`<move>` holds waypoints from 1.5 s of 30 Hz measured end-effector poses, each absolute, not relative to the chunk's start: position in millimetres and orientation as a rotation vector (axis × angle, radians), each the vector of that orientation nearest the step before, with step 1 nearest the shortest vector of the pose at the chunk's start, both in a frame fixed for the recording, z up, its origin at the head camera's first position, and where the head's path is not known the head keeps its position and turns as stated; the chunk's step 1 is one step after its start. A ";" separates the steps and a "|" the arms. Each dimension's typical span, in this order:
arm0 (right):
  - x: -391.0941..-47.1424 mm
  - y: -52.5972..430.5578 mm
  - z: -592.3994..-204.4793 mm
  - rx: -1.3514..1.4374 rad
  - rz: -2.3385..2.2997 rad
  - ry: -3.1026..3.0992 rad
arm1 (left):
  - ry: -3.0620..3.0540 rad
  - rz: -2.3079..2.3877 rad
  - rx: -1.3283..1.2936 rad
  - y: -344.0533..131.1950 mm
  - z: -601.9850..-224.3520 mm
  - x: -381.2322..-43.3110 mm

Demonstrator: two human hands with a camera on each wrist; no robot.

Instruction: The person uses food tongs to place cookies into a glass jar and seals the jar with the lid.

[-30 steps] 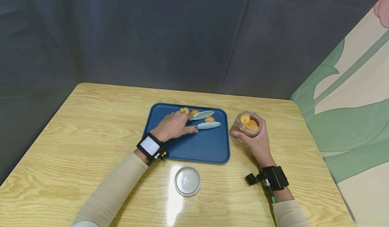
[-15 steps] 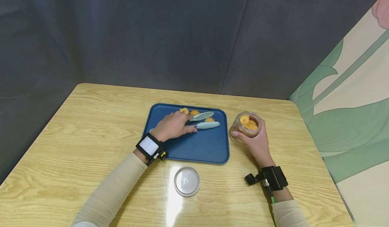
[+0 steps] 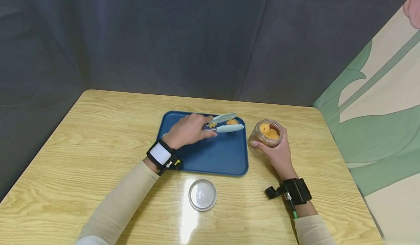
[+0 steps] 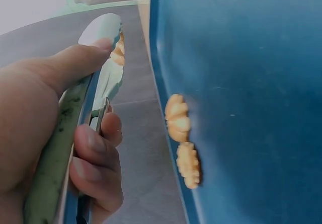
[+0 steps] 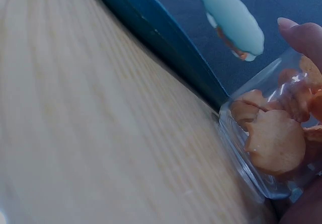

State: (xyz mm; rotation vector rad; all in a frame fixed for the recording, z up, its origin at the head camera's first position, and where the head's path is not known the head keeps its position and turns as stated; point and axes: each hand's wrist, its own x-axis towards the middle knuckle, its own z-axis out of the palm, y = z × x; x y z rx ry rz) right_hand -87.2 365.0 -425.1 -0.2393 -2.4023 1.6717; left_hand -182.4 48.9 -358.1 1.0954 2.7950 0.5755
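Observation:
My left hand (image 3: 188,131) grips a pair of tongs (image 4: 103,78) with pale blue-green tips, above the far part of a blue tray (image 3: 213,161). Between the tong tips shows a golden cookie (image 3: 232,121), partly covered by them in the left wrist view. Two more cookies (image 4: 178,118) lie along the tray's edge; in the head view one is hidden behind the left hand. To the tray's right, my right hand (image 3: 279,154) holds a clear jar (image 3: 252,146), its mouth uncovered. Several cookies (image 5: 276,141) fill it.
A round clear lid (image 3: 202,195) lies on the wooden table (image 3: 98,139) in front of the tray. A dark curtain (image 3: 164,44) hangs behind the table, and a patterned fabric (image 3: 387,139) lines its right side.
The left hand with the tongs has moved slightly right and away, and the cookie between the tips has moved with them. The right hand and jar have stayed in place.

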 end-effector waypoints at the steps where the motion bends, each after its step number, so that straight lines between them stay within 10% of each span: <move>1: -87.3 364.5 -425.0 -0.238 1.675 -2.403 | 2.802 0.574 1.100 49.6 -356.4 -182.5; 45: -84.8 358.4 -427.6 -0.182 1.763 -2.366 | 2.628 0.489 1.321 131.3 -298.1 -171.1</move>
